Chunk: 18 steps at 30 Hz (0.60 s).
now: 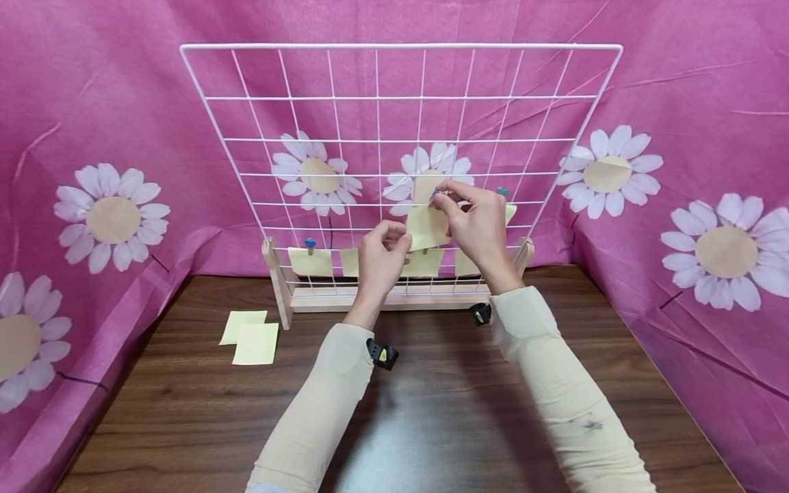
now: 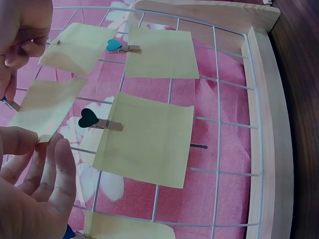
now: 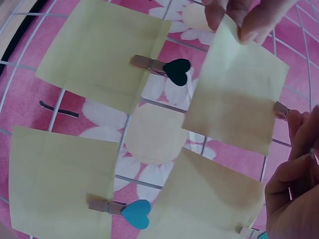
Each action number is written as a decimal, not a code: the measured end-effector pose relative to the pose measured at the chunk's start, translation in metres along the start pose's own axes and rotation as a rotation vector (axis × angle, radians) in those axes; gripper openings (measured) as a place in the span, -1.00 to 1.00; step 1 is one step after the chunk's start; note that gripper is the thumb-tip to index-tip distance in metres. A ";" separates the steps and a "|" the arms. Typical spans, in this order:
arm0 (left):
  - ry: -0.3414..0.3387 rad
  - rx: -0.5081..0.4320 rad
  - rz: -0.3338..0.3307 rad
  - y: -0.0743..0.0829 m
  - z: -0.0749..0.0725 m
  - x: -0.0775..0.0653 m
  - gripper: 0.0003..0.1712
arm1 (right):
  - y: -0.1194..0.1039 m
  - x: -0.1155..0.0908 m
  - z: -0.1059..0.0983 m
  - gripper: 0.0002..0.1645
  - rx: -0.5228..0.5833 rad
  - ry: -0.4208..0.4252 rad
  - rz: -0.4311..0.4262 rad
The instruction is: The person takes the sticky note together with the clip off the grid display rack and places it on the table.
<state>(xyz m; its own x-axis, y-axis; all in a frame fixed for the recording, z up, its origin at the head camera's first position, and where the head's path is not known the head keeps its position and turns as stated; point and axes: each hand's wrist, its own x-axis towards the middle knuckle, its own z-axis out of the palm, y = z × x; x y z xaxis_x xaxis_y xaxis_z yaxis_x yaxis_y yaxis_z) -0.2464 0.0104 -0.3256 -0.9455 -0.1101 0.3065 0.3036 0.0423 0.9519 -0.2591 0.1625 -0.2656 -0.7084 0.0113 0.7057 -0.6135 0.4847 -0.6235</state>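
Note:
A pale yellow sticky note (image 1: 427,229) lies against the white wire grid (image 1: 401,46). My left hand (image 1: 382,257) pinches its lower edge between thumb and fingers. At the note's upper edge, my right hand (image 1: 481,222) pinches a small wooden clothespin (image 3: 280,110), whose jaw end meets the paper; blue shows between the fingertips in the head view. Several other notes hang on the grid from clothespins with heart ends. In the left wrist view, one note (image 2: 149,142) has a dark green heart clothespin (image 2: 99,122), and another note (image 2: 162,54) a teal heart clothespin (image 2: 119,46).
The grid stands in a wooden base (image 1: 394,301) on a brown table (image 1: 185,411). Two loose sticky notes (image 1: 255,344) overlap on the table at left. Pink cloth (image 1: 709,82) with white flowers hangs behind and at the sides.

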 end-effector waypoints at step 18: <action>0.019 0.055 0.045 0.000 -0.020 -0.005 -0.88 | -0.006 -0.001 -0.013 -0.89 0.047 0.026 0.033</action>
<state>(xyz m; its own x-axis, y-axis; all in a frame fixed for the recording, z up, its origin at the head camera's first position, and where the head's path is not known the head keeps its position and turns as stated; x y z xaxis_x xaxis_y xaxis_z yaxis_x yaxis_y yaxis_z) -0.2396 -0.0093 -0.3272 -0.9286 -0.1255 0.3493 0.3381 0.1022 0.9355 -0.2503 0.1715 -0.2582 -0.7194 0.0498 0.6928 -0.6062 0.4420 -0.6612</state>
